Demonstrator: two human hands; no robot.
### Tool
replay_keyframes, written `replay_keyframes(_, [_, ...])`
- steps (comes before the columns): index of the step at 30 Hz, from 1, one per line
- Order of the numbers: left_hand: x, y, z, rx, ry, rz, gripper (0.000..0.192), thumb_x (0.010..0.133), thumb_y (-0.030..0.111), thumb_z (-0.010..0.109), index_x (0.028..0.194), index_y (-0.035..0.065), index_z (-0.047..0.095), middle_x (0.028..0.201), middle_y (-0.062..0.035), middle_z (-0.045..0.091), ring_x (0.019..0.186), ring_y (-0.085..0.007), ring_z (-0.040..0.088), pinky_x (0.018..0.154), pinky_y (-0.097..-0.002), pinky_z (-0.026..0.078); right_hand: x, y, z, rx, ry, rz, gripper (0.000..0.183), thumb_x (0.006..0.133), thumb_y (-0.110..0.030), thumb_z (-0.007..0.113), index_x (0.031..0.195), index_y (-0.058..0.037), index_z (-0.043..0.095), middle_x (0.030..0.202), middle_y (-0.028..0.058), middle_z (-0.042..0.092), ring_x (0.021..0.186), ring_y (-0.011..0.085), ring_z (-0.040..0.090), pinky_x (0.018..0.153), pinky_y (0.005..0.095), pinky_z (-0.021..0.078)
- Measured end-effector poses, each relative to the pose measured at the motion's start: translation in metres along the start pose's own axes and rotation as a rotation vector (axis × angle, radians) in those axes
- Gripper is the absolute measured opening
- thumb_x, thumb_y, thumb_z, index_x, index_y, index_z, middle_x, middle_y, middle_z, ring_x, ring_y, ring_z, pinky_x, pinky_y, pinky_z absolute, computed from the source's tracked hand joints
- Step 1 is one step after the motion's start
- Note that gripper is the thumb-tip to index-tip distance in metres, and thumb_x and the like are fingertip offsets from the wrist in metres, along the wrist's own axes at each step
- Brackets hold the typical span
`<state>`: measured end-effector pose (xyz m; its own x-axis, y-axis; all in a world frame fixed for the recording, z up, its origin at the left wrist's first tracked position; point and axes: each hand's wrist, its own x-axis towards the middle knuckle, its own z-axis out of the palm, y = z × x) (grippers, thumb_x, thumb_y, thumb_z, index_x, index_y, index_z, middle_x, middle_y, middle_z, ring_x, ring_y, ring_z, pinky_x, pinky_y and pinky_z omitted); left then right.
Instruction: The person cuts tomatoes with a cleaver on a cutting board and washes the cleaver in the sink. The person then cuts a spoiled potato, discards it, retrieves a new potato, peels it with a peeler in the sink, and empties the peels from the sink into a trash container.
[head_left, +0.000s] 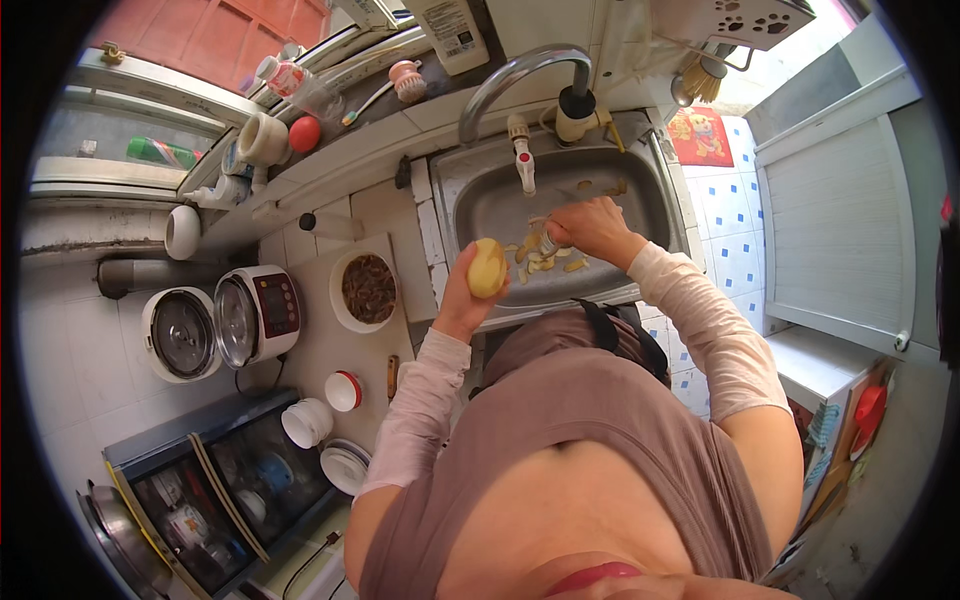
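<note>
My left hand (456, 298) holds a potato (486, 268), mostly pale yellow with a darker patch on its side, over the near left rim of the steel sink (480, 180). Over the basin, my right hand (592, 229) is closed around a small peeler (550, 244), largely hidden by the fingers. Just below that hand, several strips of potato peel (541, 262) lie on the sink floor. A few more scraps sit near the back right of the basin. The tap (523, 161) with a white and red handle stands behind my hands.
Left of the sink, a white bowl (335, 300) of dark reddish-brown food stands on the counter. Near it are a wooden-handled tool (393, 377), a red-rimmed bowl (343, 391), stacked white bowls (306, 422) and a rice cooker (259, 315) with its lid raised. A curved chrome spout (517, 64) arches over the sink.
</note>
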<state>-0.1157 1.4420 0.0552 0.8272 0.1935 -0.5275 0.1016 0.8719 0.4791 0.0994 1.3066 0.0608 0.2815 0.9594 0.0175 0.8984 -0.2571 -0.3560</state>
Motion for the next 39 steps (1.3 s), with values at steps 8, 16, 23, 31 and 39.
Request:
replay_keyframes(8, [0.016,-0.014,0.004,-0.286,0.187,0.063,0.034,0.094,0.043,0.046,0.105,0.0131,0.055,0.095,-0.003,0.06,0.087,-0.0161,0.058,0.073,-0.0324,0.047,0.005,-0.054,-0.002,0.107,0.097,-0.22,0.031,0.082,-0.042,0.053,0.066,-0.0169,0.061,0.06,0.0043,0.06,0.057,0.0274,0.06,0.051,0.0393,0.0458])
replay_keyframes(16, [0.012,-0.015,-0.001,-0.331,0.215,0.08,0.031,0.091,0.038,0.052,0.105,0.0105,0.056,0.102,-0.0052,0.062,0.091,-0.0197,0.061,0.078,-0.035,0.053,0.006,-0.029,0.005,0.071,0.063,-0.043,0.025,0.079,-0.037,0.055,0.065,-0.0171,0.062,0.061,0.0031,0.059,0.058,0.0256,0.06,0.05,0.0387,0.0451])
replay_keyframes(23, [0.015,-0.013,0.013,-0.256,0.286,0.041,0.034,0.092,0.044,0.048,0.101,0.013,0.057,0.091,-0.0036,0.061,0.084,-0.02,0.059,0.066,-0.0329,0.049,0.002,-0.049,0.006,0.096,0.156,-0.256,0.02,0.077,-0.035,0.056,0.066,-0.0196,0.062,0.07,0.003,0.064,0.061,0.0262,0.062,0.049,0.04,0.045])
replay_keyframes(31, [0.001,-0.005,0.007,-0.299,0.079,-0.088,0.039,0.091,0.044,0.048,0.102,0.0073,0.056,0.086,-0.0123,0.059,0.073,-0.0233,0.058,0.062,-0.0333,0.049,-0.003,0.001,0.006,0.111,0.094,-0.015,0.025,0.083,-0.036,0.051,0.069,-0.0186,0.063,0.071,0.0054,0.064,0.066,0.0283,0.062,0.053,0.0411,0.0461])
replay_keyframes(39, [0.002,-0.007,0.02,-0.327,0.157,0.019,0.042,0.091,0.044,0.049,0.104,0.0057,0.056,0.094,-0.016,0.06,0.074,-0.0255,0.058,0.062,-0.033,0.049,0.003,-0.027,0.015,0.747,0.038,0.08,0.028,0.088,-0.03,0.044,0.077,-0.0121,0.063,0.074,0.0132,0.062,0.07,0.0373,0.058,0.062,0.0474,0.0431])
